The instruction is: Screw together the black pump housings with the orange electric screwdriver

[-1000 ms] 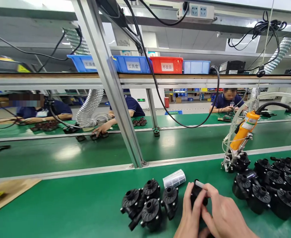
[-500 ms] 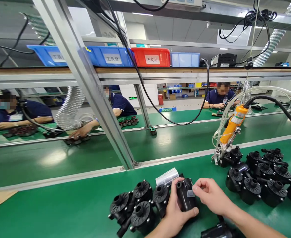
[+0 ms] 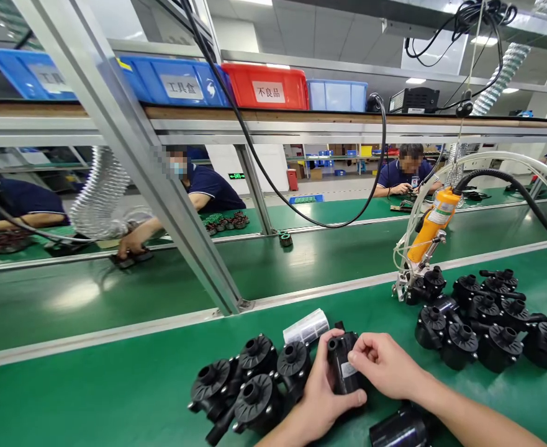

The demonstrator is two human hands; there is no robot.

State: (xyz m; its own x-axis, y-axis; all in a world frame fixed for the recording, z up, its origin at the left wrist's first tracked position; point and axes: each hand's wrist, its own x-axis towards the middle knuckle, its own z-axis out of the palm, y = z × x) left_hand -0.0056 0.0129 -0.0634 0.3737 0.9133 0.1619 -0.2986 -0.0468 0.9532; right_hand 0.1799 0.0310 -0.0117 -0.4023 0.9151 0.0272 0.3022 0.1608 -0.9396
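Note:
My left hand [image 3: 320, 400] is wrapped round a black water pump [image 3: 339, 355], its thumb along the near side. A small silvery label [image 3: 348, 370] is on the pump's dark body. My right hand [image 3: 387, 366] has its fingers curled in a pinch, with the tips at the label's right edge; whether anything is between them is hidden. Behind the pump lies a roll of label sheet [image 3: 307, 327]. Several black pumps [image 3: 256, 397] stand left of my left hand. Another black pump [image 3: 401, 428] lies on its side below my right hand.
More black pumps [image 3: 464, 343] stand in a group at the right. An orange electric screwdriver [image 3: 434, 226] hangs there with cables and hoses. A slanted metal post [image 3: 161, 186] crosses the left side. Co-workers sit across the green bench [image 3: 91, 397]. Bins [image 3: 268, 87] line the shelf above.
The view has shifted slightly, moving most things left in the picture. My right fingertips still touch near the label, and the left hand keeps hold of the pump, now turned a little.

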